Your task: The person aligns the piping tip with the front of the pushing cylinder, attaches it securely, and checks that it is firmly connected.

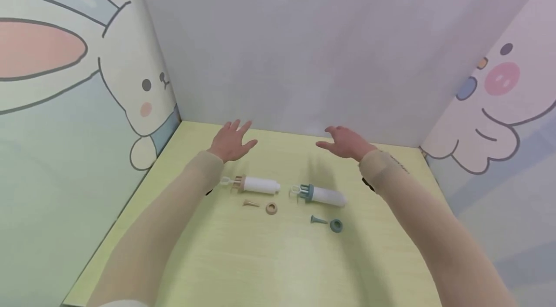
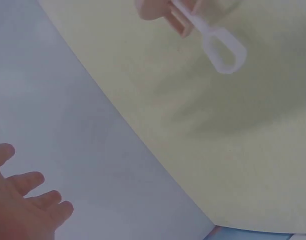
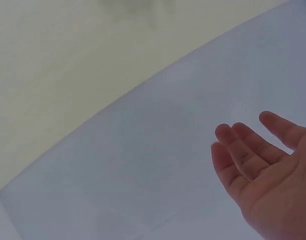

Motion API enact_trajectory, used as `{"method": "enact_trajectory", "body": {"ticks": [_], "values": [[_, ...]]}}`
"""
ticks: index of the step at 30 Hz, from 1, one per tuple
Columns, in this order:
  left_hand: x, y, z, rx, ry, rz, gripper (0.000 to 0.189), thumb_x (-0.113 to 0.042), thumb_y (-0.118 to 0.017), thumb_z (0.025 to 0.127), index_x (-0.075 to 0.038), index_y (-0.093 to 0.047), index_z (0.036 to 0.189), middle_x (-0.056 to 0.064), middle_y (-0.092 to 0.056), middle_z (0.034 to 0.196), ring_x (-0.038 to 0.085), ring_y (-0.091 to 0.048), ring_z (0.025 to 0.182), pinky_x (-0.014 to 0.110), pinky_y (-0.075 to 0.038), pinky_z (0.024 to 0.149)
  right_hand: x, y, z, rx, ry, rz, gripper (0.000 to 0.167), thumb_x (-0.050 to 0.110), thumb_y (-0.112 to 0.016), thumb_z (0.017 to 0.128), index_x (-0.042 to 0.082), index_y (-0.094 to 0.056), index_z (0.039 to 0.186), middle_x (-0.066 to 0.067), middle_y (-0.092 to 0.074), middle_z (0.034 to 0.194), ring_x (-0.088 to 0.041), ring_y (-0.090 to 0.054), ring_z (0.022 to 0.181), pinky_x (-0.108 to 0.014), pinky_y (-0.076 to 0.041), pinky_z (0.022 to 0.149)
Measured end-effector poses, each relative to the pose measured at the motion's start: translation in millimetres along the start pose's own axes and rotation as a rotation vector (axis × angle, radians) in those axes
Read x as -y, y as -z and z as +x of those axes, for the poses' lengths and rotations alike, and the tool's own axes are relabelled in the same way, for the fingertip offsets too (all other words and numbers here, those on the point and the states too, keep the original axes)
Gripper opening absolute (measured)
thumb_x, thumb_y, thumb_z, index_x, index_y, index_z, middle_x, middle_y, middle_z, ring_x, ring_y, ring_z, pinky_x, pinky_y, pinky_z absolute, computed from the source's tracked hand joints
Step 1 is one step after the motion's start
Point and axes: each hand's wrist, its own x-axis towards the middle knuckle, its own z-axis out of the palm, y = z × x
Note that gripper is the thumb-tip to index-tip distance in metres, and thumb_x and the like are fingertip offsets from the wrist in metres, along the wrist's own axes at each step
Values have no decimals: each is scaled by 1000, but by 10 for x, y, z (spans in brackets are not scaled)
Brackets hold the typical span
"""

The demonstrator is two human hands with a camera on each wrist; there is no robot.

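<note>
The 2 tubes (image 1: 260, 185) (image 1: 329, 196) look like smooth plastic. The table (image 1: 243, 258) looks like smooth wood. The sleeves (image 1: 160, 220) (image 1: 421, 215) look like dull cloth.

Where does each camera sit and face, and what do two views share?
Head: worn on the head, facing forward and down at table and back wall; both sleeves, left grip and right grip show.
Left wrist: on that wrist, facing table, back wall and looped handle; left grip at lower left.
Right wrist: on that wrist, facing table and back wall; right grip at lower right.
Shared: head and left wrist show the looped handle of the peach-collared syringe.
</note>
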Motion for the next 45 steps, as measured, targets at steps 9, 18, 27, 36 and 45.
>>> {"method": "enact_trajectory", "body": {"ticks": [9,18,27,36,45], "values": [[-63,-242,-185,37,-26,-118,74,-55,-47,94,-17,-24,153,22,-27,150,41,-30,132,56,-33,99,127,-286,-5,-42,68,58,69,42,-61,92,1,-38,143,-23,-49,133,-39,-45,121,-51,-35,98],[-186,-412,-391,-73,-122,-113,70,-48,-55,92,-14,-32,149,20,-40,137,36,-45,114,50,-41,89,440,-562,-58,-75,103,89,67,43,-62,91,7,-40,143,-18,-52,128,-34,-53,113,-53,-40,91],[-296,-424,-719,-170,-168,-106,47,-28,-68,87,-6,-57,127,10,-53,102,22,-52,77,36,-45,66,737,-819,-136,-64,167,98,64,39,-65,90,8,-40,141,-12,-57,118,-23,-58,105,-40,-46,84],[-411,-602,-977,-98,-112,-144,10,-15,-70,84,-10,-67,92,1,-59,82,14,-52,62,30,-42,49,899,-1052,-204,-32,270,66,54,26,-71,88,6,-50,133,-12,-58,113,-23,-58,94,-37,-47,81],[-410,-832,-1083,-25,-42,-162,27,-17,-75,80,-11,-70,105,8,-66,103,28,-62,94,43,-51,67,1066,-1266,-262,45,316,58,47,23,-74,86,7,-57,127,-7,-59,105,-18,-57,87,-33,-48,75]]}}
